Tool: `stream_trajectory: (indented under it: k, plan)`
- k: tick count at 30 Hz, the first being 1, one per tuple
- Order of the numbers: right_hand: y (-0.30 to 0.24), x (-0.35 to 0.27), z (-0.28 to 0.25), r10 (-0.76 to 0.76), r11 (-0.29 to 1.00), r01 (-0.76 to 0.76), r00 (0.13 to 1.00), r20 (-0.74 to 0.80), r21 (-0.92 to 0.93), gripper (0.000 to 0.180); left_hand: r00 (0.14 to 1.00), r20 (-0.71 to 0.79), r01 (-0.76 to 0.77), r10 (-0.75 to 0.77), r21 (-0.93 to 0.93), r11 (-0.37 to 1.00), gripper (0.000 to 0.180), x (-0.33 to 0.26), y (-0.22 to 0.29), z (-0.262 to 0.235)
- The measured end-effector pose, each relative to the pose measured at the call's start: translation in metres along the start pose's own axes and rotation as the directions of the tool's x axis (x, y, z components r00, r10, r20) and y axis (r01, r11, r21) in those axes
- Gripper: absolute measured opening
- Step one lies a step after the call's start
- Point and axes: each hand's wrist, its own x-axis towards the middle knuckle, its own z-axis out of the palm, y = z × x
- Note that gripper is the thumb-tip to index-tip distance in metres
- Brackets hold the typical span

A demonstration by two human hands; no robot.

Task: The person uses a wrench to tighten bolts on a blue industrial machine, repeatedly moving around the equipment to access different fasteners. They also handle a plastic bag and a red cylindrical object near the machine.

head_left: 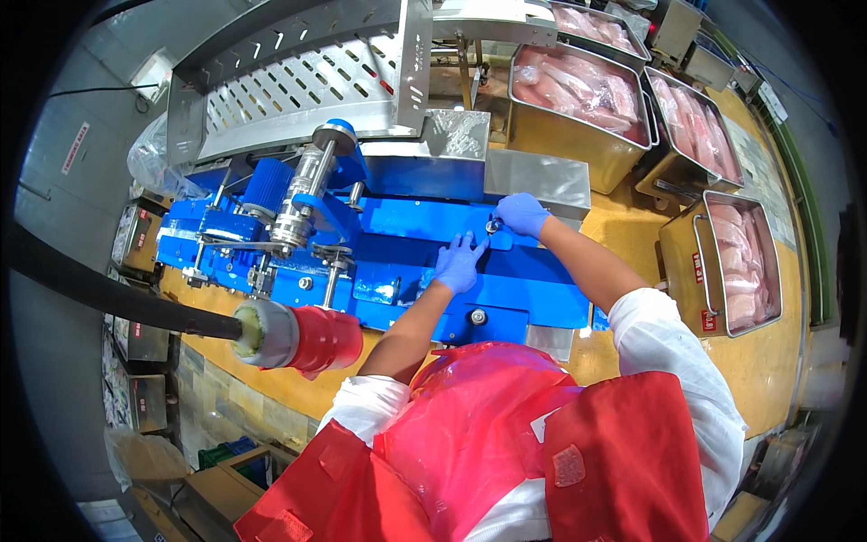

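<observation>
In front of me stands a blue machine (533, 296) with a long flat bed and metal rollers and shafts at its left end. My left hand (459, 264), in a blue glove, lies on the bed with its fingers spread, the fingertips close to a small dark and silver knob (492, 226). My right hand (522, 215), gloved alike, is closed at the right side of that knob, its fingertips against it. The glove partly hides the grip. A second round knob (478, 317) sits on the near side of the bed.
Metal bins (578, 135) packed with pale pink meat stand on the yellow floor at the right and far right. Behind the machine rises a slotted steel tray (307, 86). A thick black cable (117, 294) with a red connector (327, 341) hangs in from the left.
</observation>
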Motion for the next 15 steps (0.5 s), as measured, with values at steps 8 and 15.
stream_trajectory:
  k: [8,15]
  plan:
    - [0.001,0.016,0.021,-0.115,0.975,0.1,0.991,-0.064,-0.199,0.012,1.0,0.003,0.0,0.0,0.004,1.0,0.072,0.001,0.0,0.002]
    - [-0.028,0.017,0.035,0.451,0.588,-0.534,0.84,0.301,0.607,0.025,1.0,0.027,0.015,-0.015,-0.008,1.0,0.076,-0.003,-0.002,0.002]
